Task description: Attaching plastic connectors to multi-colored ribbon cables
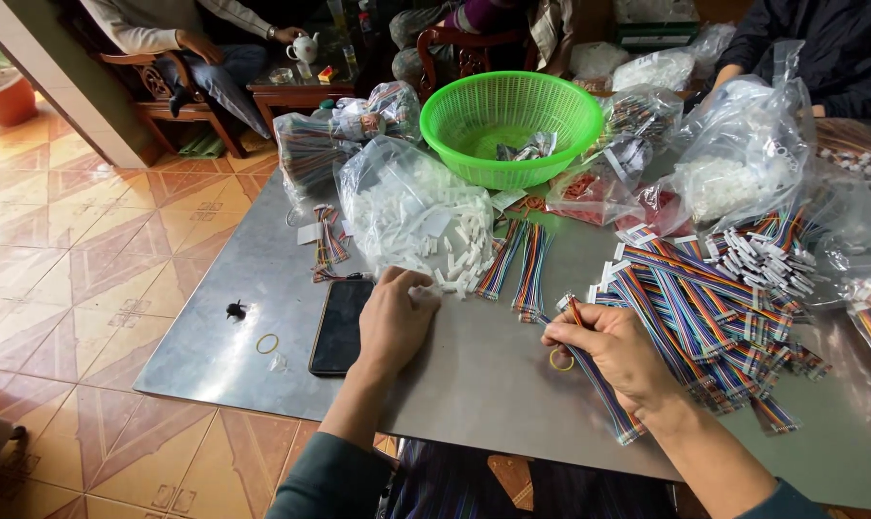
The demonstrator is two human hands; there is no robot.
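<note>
Left hand [394, 322] curled, fingertips pinching small white connectors [433, 252] spilling from the clear bag just ahead of it; black phone [340, 326] touching its outer side. Right hand [613, 348] closed, pinching a rainbow ribbon cable [603, 389] that runs under the palm; yellow rubber band [560, 360] at thumb. Cable pile [714, 308] just beyond right hand.

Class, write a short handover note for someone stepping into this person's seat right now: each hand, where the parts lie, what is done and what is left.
Left hand: fingers in the pile of white connectors spilling from a clear bag, beside the phone.
Right hand: pinching one rainbow ribbon cable near its end.
Done: cables with connectors fitted are heaped at right.
Left: two small cable bundles by the green basket, plus more bagged cables.
</note>
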